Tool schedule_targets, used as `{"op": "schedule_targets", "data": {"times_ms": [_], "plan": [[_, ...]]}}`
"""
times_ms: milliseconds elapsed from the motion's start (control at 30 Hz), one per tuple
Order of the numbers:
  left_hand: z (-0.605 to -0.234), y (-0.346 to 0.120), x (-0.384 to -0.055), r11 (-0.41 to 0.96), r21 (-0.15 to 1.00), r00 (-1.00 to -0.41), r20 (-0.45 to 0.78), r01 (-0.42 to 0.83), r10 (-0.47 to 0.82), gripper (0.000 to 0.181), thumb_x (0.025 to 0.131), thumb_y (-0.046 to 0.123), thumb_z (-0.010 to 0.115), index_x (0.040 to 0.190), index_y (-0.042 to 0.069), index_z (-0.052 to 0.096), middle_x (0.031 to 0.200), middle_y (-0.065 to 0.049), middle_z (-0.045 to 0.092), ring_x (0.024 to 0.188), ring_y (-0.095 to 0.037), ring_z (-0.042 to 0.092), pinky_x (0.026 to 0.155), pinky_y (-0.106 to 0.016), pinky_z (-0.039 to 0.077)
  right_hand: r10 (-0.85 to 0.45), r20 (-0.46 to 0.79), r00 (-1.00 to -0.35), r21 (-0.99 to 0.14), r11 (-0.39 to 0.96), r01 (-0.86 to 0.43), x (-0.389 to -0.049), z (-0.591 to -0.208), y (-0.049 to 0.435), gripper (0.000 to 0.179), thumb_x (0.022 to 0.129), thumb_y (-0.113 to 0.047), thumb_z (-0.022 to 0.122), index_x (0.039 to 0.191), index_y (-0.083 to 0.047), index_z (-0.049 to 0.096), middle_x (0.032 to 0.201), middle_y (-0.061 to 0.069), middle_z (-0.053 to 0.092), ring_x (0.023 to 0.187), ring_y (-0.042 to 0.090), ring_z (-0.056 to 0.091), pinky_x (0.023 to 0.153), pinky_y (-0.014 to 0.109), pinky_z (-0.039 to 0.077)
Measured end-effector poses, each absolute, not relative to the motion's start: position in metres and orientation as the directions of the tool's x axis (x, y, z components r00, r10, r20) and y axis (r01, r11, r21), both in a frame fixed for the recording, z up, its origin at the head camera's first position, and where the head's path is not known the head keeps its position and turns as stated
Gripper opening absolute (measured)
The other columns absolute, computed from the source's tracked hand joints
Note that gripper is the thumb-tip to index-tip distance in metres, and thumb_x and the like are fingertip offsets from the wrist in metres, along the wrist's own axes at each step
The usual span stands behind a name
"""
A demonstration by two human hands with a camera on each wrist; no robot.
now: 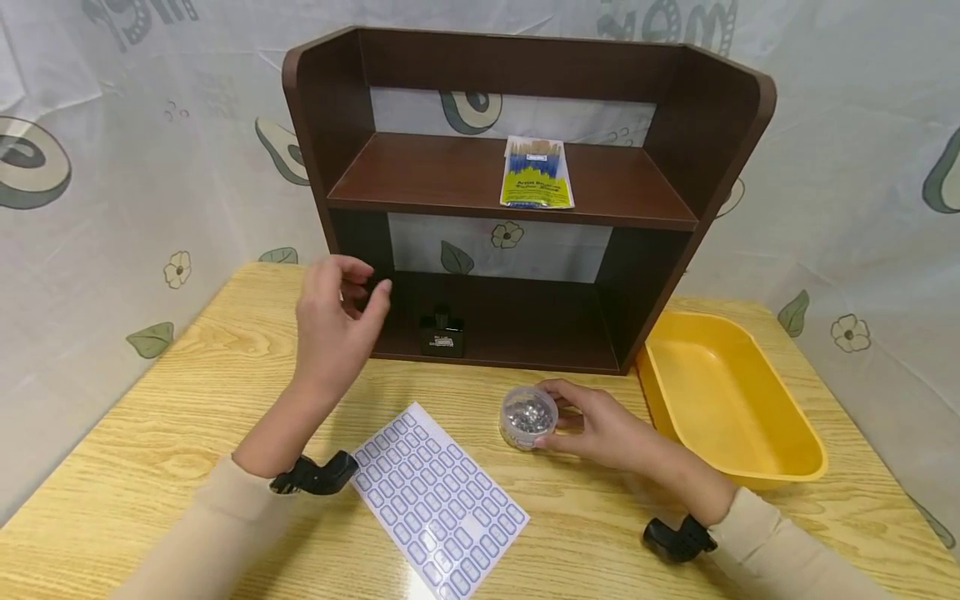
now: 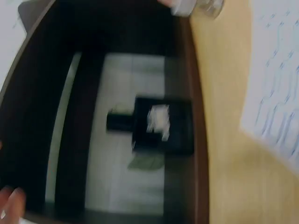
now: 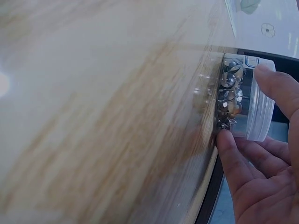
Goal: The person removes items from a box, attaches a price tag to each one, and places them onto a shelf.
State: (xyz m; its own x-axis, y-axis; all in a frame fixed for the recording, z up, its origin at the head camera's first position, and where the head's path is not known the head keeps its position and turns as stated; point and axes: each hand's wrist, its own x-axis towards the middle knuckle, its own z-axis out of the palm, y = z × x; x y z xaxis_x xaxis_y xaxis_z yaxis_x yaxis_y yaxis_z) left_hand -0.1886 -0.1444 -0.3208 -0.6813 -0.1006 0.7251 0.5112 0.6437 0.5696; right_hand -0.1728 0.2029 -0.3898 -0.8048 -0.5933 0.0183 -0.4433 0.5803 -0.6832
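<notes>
My right hand (image 1: 600, 427) grips a small round clear plastic jar (image 1: 528, 417) of silvery metal tacks on the table. In the right wrist view, thumb and fingers hold the jar (image 3: 259, 112) from its side, and a small blue-edged label (image 3: 252, 61) shows near its lid. My left hand (image 1: 333, 325) is raised at the shelf's left front, fingers loosely bent with nothing between them. Nearby on the lower shelf stands a square black bottle (image 1: 442, 337) with a white label. In the left wrist view this bottle (image 2: 163, 126) is blurred.
A dark brown two-tier shelf (image 1: 450, 204) stands at the back. On its upper tier lies a packet of artist brushes (image 1: 537, 175). A sheet of blue-bordered labels (image 1: 438, 500), one label gone, lies between my arms. To the right is a yellow tray (image 1: 806, 446).
</notes>
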Motion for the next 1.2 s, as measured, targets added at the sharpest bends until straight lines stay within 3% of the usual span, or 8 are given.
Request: {"op": "schedule_targets", "data": {"times_ms": [133, 300, 533, 633, 833, 967, 1067, 1200], "plan": [[-0.315, -0.162, -0.203, 0.626, 0.631, -0.638, 0.724, 0.458, -0.263, 0.050, 0.097, 0.021, 0.072, 0.134, -0.004, 0.051, 0.130, -0.025, 0.051, 0.119, -0.035, 0.046, 0.083, -0.026, 0.042, -0.589, 0.018, -0.808, -0.682, 0.584, -0.441, -0.173, -0.391, 0.203, 0.065, 0.091, -0.032, 0.083, 0.143, -0.003, 0.057, 0.138, 0.014, 0.067, 0.125, 0.030, 0.068, 0.103, 0.044, 0.058], [-0.316, -0.177, -0.216, 0.529, 0.751, -0.758, 0.592, 0.395, -0.274, 0.071, 0.097, 0.020, 0.072, 0.156, 0.005, 0.035, 0.148, -0.022, 0.049, 0.131, -0.032, 0.053, 0.102, -0.047, 0.053, -0.580, 0.006, -0.815, -0.684, 0.592, -0.426, -0.172, -0.391, 0.202, 0.067, 0.090, -0.033, 0.083, 0.143, -0.003, 0.056, 0.138, 0.013, 0.067, 0.125, 0.030, 0.068, 0.104, 0.044, 0.059], [-0.318, -0.184, -0.225, 0.529, 0.774, -0.823, 0.523, 0.349, -0.221, 0.058, 0.101, 0.014, 0.068, 0.154, 0.009, 0.046, 0.141, -0.022, 0.063, 0.122, -0.040, 0.068, 0.098, -0.056, 0.061, -0.554, -0.003, -0.832, -0.664, 0.623, -0.413, -0.170, -0.389, 0.201, 0.069, 0.089, -0.036, 0.084, 0.144, -0.005, 0.056, 0.139, 0.013, 0.067, 0.123, 0.030, 0.069, 0.103, 0.045, 0.059], [-0.321, -0.185, -0.228, 0.533, 0.764, -0.811, 0.541, 0.364, -0.222, 0.049, 0.101, 0.010, 0.067, 0.148, 0.009, 0.055, 0.134, -0.022, 0.068, 0.117, -0.041, 0.071, 0.096, -0.048, 0.063, -0.555, 0.004, -0.832, -0.659, 0.624, -0.420, -0.170, -0.389, 0.201, 0.069, 0.089, -0.036, 0.084, 0.144, -0.005, 0.056, 0.139, 0.013, 0.067, 0.123, 0.030, 0.069, 0.102, 0.045, 0.060], [-0.326, -0.187, -0.232, 0.576, 0.712, -0.766, 0.605, 0.401, -0.215, 0.041, 0.100, 0.007, 0.067, 0.141, 0.009, 0.063, 0.125, -0.019, 0.074, 0.105, -0.041, 0.076, 0.076, 0.000, 0.047, -0.555, 0.026, -0.831, -0.643, 0.627, -0.439, -0.172, -0.386, 0.204, 0.068, 0.091, -0.036, 0.082, 0.144, -0.004, 0.055, 0.138, 0.013, 0.068, 0.124, 0.031, 0.069, 0.103, 0.046, 0.059], [-0.327, -0.187, -0.233, 0.597, 0.688, -0.753, 0.627, 0.413, -0.201, 0.040, 0.101, 0.007, 0.066, 0.140, 0.008, 0.063, 0.124, -0.018, 0.075, 0.101, -0.041, 0.077, 0.084, -0.027, 0.064, -0.532, 0.034, -0.846, -0.648, 0.633, -0.424, -0.177, -0.377, 0.206, 0.069, 0.090, -0.033, 0.083, 0.145, -0.004, 0.053, 0.139, 0.014, 0.067, 0.125, 0.036, 0.068, 0.101, 0.048, 0.060], [-0.328, -0.187, -0.234, 0.611, 0.679, -0.752, 0.628, 0.407, -0.197, 0.040, 0.101, 0.007, 0.066, 0.140, 0.008, 0.063, 0.123, -0.018, 0.075, 0.100, -0.040, 0.077, 0.087, -0.051, 0.064, -0.519, 0.051, -0.853, -0.641, 0.638, -0.427, -0.184, -0.368, 0.209, 0.068, 0.089, -0.029, 0.085, 0.144, -0.003, 0.054, 0.137, 0.015, 0.068, 0.124, 0.037, 0.069, 0.099, 0.049, 0.061], [-0.327, -0.187, -0.234, 0.621, 0.673, -0.754, 0.628, 0.402, -0.192, 0.040, 0.101, 0.007, 0.067, 0.140, 0.006, 0.062, 0.121, -0.021, 0.075, 0.099, -0.040, 0.078, 0.085, -0.048, 0.065, -0.518, 0.077, -0.852, -0.612, 0.650, -0.451, -0.196, -0.353, 0.214, 0.065, 0.089, -0.026, 0.085, 0.141, 0.000, 0.055, 0.133, 0.016, 0.070, 0.121, 0.036, 0.070, 0.099, 0.049, 0.061]]}}
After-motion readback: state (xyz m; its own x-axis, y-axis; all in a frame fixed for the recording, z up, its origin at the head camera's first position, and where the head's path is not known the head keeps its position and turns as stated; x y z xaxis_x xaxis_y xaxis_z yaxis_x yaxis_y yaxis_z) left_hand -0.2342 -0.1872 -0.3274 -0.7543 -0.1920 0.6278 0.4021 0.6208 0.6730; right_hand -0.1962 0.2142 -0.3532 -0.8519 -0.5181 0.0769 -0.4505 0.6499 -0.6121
